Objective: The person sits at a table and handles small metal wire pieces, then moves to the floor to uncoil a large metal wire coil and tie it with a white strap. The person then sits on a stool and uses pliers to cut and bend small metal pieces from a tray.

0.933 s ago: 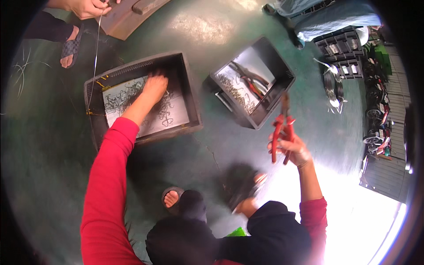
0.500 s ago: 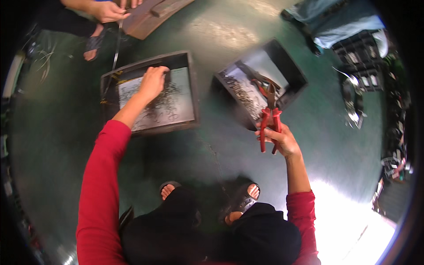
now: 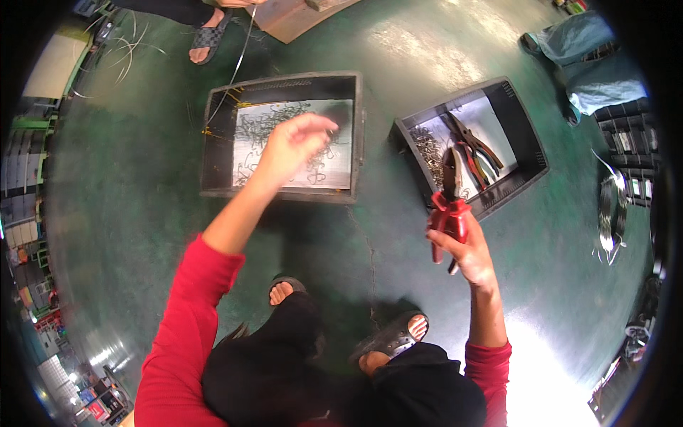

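My right hand [image 3: 468, 249] is closed around red-handled pliers [image 3: 450, 208], jaws pointing away from me over the near edge of the right crate [image 3: 523, 117]. In that crate lie more pliers [image 3: 475, 146] and a pile of small metal pieces [image 3: 428, 153]. Above the left crate [image 3: 359, 135] hovers my left hand [image 3: 295, 146], fingers toward the right and smeared by motion. Whether it pinches anything cannot be made out. Beneath it, many bent wire hooks [image 3: 260, 128] are scattered over the pale bottom of the left crate.
A strip of wire [image 3: 245, 50] runs over the left crate's far corner toward a co-worker's hand [image 3: 238, 2]. Brown board [image 3: 299, 21] lies at the far side. Coiled wire [image 3: 612, 213] and black crates [image 3: 626, 142] are at right, near a person's blue trouser legs [image 3: 594, 64].
The view has shifted, so both crates sit farther right. My left hand has moved toward the left crate's right part. My right hand still grips the pliers, their handles now closer together.
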`<state>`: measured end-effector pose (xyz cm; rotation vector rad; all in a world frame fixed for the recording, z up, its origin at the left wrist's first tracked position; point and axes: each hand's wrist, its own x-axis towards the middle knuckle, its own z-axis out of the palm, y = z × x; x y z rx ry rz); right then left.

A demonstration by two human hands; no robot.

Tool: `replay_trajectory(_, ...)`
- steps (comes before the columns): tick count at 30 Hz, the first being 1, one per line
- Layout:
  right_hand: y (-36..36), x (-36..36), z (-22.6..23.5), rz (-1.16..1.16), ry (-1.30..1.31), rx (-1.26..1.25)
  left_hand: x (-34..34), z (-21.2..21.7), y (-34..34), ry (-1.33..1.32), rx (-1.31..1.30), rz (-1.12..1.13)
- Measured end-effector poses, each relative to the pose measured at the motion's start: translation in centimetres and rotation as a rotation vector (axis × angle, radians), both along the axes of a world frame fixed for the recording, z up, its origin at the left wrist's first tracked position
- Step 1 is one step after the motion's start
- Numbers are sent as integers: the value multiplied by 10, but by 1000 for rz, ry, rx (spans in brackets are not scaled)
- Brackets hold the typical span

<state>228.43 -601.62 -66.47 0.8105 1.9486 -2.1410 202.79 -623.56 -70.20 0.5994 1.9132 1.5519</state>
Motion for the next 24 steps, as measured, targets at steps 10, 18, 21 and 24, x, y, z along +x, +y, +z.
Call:
replay_trajectory(10,-54,-46,35,-106,64,-29,88,53,20,-130,281,12)
replay_trajectory(18,-73,-44,28,-194,140,-106,102,51,14,-173,246,-8)
replay_trajectory(21,-71,-41,28,-199,110,-97,101,51,8,-216,205,-74)
replay_trajectory(24,-66,-39,29,-166,32,15,97,50,4,-161,175,-142)
